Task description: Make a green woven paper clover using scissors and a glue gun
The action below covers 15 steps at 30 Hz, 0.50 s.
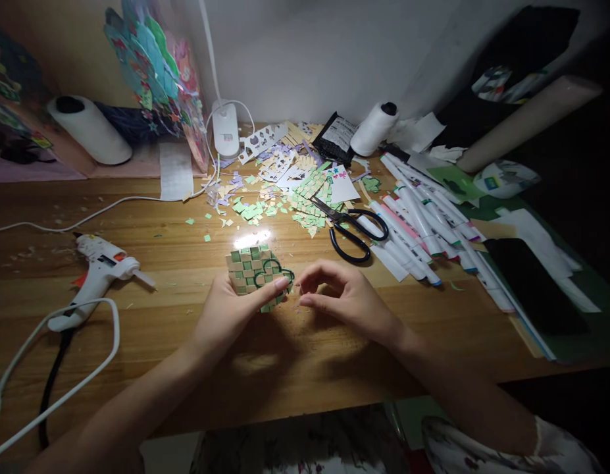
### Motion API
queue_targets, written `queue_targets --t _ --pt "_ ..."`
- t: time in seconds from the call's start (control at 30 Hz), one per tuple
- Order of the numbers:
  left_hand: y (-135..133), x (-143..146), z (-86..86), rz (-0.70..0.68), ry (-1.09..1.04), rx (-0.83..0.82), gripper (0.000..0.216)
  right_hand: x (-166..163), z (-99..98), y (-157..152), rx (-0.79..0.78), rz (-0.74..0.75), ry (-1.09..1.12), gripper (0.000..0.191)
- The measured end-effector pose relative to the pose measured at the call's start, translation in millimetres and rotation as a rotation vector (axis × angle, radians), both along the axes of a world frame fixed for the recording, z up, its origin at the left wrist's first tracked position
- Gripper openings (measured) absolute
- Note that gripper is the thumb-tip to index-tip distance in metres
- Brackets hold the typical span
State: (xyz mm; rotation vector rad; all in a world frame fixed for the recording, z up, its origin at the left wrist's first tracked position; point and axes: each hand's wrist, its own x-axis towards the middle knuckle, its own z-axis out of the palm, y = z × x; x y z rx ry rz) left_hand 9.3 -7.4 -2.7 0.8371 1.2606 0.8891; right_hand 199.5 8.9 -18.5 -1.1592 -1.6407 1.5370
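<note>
A woven paper piece (pixel 245 268) in green and cream checks is tilted up above the table. On its right part is a dark green rounded outline, close to one edge. My left hand (pixel 230 306) grips the piece from the lower left, thumb across its front. Just right of that edge is my right hand (pixel 341 296), fingers curled and their tips drawn close to the thumb in a pinch. Whatever may be between those fingertips is too small to make out. Beyond my right hand, black-handled scissors (pixel 351 227) lie with their blades on paper scraps.
Green, cream and purple paper scraps (pixel 255 209) spread at the back. White markers (pixel 418 224) are piled at right, beside a dark phone (pixel 534 283). A glue gun (pixel 100 273) with a looping white cable lies left. Thread cones (pixel 376 128) stand near the wall.
</note>
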Motion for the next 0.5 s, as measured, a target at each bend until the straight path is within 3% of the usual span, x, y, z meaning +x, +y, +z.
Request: queue_targets --t 0.2,0.5 --pt "2.2 3.5 -1.5 -0.035 -0.033 -0.040 0.018 -2.8 4.1 -5.0 0.222 0.008 -0.069 0.011" --pt "1.3 1.5 -3.0 -0.080 -0.003 -0.039 0.017 -1.3 6.6 -2.6 0.242 0.052 -0.093 0.008"
